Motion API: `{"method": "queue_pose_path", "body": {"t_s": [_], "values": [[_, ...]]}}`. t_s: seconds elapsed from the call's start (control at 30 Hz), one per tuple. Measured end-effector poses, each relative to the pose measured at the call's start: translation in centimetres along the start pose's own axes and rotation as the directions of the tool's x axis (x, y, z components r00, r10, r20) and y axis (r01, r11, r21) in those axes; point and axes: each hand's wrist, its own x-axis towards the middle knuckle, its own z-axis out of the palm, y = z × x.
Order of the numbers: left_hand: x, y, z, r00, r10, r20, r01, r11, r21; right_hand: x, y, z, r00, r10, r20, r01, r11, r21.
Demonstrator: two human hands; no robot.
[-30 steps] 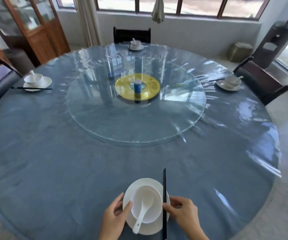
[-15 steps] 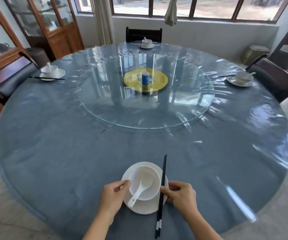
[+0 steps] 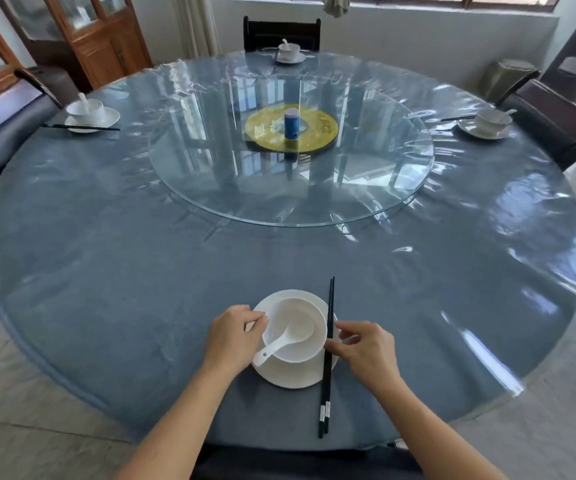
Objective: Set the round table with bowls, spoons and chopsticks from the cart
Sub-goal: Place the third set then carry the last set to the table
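On the blue round table point(image 3: 106, 271), near its front edge, stands a white plate point(image 3: 293, 377) carrying a white bowl point(image 3: 300, 322). A white spoon point(image 3: 274, 348) lies in the bowl, handle pointing to the lower left. Black chopsticks point(image 3: 325, 379) lie along the plate's right side, reaching towards the table's edge. My left hand point(image 3: 232, 337) grips the plate's left rim, its thumb against the bowl. The thumb and fingertips of my right hand point(image 3: 366, 348) pinch the chopsticks beside the bowl.
Three more bowl settings stand at the left point(image 3: 87, 112), far point(image 3: 290, 51) and right point(image 3: 487, 123) seats. A glass turntable point(image 3: 279, 202) with a blue canister point(image 3: 292, 125) fills the centre. Dark chairs point(image 3: 553, 119) ring the table; a wooden cabinet point(image 3: 99, 46) stands back left.
The view has drawn back, so more of my forearms shows. My right fingers have shifted from the plate's rim onto the chopsticks, which now lean slightly. The left hand stays at the plate.
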Motion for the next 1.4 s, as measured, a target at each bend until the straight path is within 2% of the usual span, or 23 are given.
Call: {"method": "queue_pose_path", "body": {"t_s": [0.13, 0.3, 0.4, 0.57, 0.63, 0.7, 0.77, 0.8, 0.93, 1.17, 1.4], "values": [[1.3, 0.1, -0.7, 0.999, 0.019, 0.04, -0.021, 0.997, 0.073, 0.2, -0.1, 0.4, 0.999, 0.012, 0.035, -0.011, 1.0, -0.029], [2.5, 0.1, -1.3, 0.993, 0.096, 0.071, -0.1, 0.994, 0.051, -0.3, -0.5, 0.7, 0.999, 0.04, 0.028, -0.04, 0.999, -0.021], [2.7, 0.3, -1.3, 0.988, 0.131, 0.082, -0.138, 0.986, 0.096, -0.4, -0.7, 0.6, 0.998, 0.052, 0.025, -0.051, 0.998, -0.021], [1.2, 0.2, -1.6, 0.988, 0.148, 0.045, -0.147, 0.989, -0.013, -1.0, -0.6, 0.7, 0.997, 0.075, 0.005, -0.075, 0.997, -0.016], [0.1, 0.0, -1.8, 0.96, 0.253, 0.122, -0.257, 0.966, 0.013, -1.2, -0.7, 1.0, 0.998, 0.061, -0.027, -0.062, 0.997, -0.048], [-0.9, 0.1, -1.6, 0.899, 0.367, 0.238, -0.406, 0.902, 0.143, -1.3, -1.0, 1.4, 0.998, 0.027, -0.062, -0.032, 0.996, -0.083], [-1.1, 0.4, -1.1, 0.858, 0.408, 0.311, -0.489, 0.833, 0.257, -1.4, -1.3, 1.7, 0.996, 0.002, -0.087, -0.011, 0.995, -0.102], [-1.1, 0.6, -1.0, 0.849, 0.414, 0.328, -0.502, 0.825, 0.259, -1.5, -1.4, 1.8, 0.996, -0.002, -0.092, -0.009, 0.994, -0.112], [-0.5, 1.2, -0.6, 0.844, 0.436, 0.313, -0.494, 0.86, 0.132, -1.7, -1.6, 1.9, 0.995, -0.019, -0.102, 0.004, 0.989, -0.146], [-0.3, 1.2, 0.0, 0.853, 0.432, 0.293, -0.485, 0.863, 0.14, -1.8, -2.1, 1.7, 0.992, -0.055, -0.11, 0.028, 0.972, -0.232], [-0.3, 1.2, 0.0, 0.854, 0.437, 0.282, -0.485, 0.866, 0.124, -1.8, -2.3, 1.6, 0.996, -0.029, -0.087, 0.008, 0.972, -0.235]]}}
